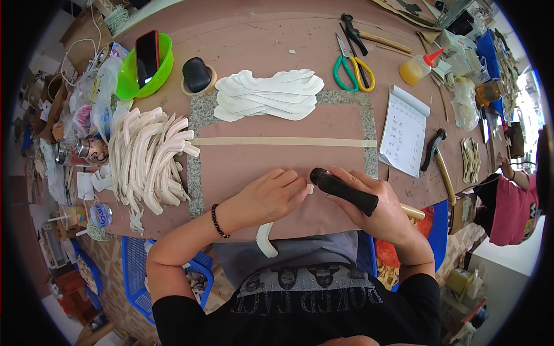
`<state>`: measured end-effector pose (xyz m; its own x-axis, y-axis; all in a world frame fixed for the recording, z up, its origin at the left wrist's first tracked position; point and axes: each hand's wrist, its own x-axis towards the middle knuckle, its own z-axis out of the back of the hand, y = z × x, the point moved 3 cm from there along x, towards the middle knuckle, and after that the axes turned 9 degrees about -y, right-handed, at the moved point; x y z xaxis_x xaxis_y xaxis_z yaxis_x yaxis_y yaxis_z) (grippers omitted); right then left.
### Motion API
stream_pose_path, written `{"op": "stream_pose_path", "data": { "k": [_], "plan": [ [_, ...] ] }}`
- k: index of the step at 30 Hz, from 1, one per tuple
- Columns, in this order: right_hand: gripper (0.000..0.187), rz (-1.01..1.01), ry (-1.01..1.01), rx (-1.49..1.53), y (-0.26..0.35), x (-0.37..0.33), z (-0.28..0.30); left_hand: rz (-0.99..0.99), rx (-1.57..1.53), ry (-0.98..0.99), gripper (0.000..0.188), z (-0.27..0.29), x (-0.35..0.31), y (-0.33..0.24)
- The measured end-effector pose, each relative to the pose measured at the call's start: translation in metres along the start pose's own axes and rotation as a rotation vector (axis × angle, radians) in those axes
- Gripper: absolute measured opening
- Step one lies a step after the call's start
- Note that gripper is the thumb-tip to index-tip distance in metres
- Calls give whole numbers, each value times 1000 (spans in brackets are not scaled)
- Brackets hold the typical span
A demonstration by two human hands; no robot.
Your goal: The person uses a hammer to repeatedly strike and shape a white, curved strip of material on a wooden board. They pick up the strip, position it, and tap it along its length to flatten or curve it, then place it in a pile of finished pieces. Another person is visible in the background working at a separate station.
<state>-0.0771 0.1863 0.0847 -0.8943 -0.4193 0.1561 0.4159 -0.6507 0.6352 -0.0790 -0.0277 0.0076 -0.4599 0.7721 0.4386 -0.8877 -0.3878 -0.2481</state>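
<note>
Over the brown work sheet point(248, 173), my left hand point(269, 195) pinches a cream, padded-looking strip point(265, 239). One end of the strip hangs toward the table's front edge, and a small tip pokes out by my fingertips. My right hand point(375, 202) grips a hammer point(346, 191) close to its black head, just right of my left fingers. Its wooden handle shows beyond my wrist. A heap of similar cream strips point(147, 158) lies to the left. Beyond the sheet, several white shaped pieces point(268, 95) are stacked.
A green bowl point(164, 69) with a phone point(148, 57) stands far left, near a black rounded object point(197, 74). Scissors point(353, 69), another hammer point(369, 37), a glue bottle point(414, 69), a notepad point(404, 130) and a third hammer point(441, 164) lie right. A blue basket point(135, 277) sits below.
</note>
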Motion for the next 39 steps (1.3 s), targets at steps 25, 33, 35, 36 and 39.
{"op": "stream_pose_path", "data": {
  "k": [25, 33, 35, 36, 39],
  "plan": [
    [48, 40, 24, 58, 6, 20, -10, 238, -71, -194, 25, 3, -16, 0],
    [41, -28, 111, -3, 7, 23, -18, 298, 1, -218, 21, -1, -23, -7],
    [41, -11, 107, -15, 7, 24, -20, 362, -48, -283, 20, 4, -21, -2],
    [43, 27, 77, -20, 2, 21, -24, 401, -73, -317, 20, 7, -20, -2],
    [45, 55, 82, -43, -3, 20, -29, 413, -161, -331, 19, 6, -23, 1]
  ]
}}
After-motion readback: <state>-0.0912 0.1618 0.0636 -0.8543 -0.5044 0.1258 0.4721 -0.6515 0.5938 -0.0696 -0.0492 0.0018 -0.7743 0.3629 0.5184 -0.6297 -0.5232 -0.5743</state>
